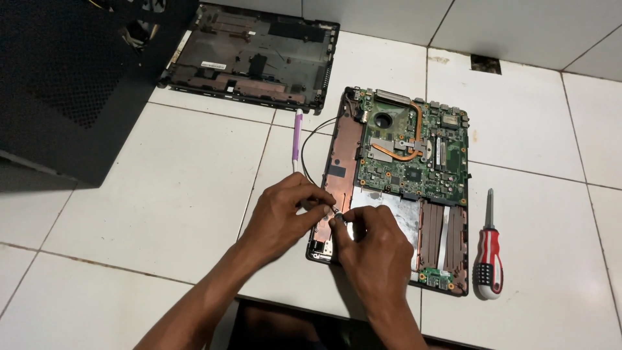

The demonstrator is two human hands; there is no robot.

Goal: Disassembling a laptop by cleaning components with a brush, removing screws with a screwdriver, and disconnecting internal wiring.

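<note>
An opened laptop base (341,139) lies on the white tiled floor, its green motherboard (414,152) with a copper heat pipe exposed. My left hand (285,214) and my right hand (372,243) meet over the base's near left corner. Their fingertips pinch a small part (335,216) there, too small to identify. A thin black cable (310,146) loops from the base's left side toward my left hand.
A red, white and black screwdriver (489,259) lies right of the base. A purple pen-like tool (297,139) lies to its left. A removed laptop cover (253,55) rests at the back. A large dark case (65,78) fills the upper left.
</note>
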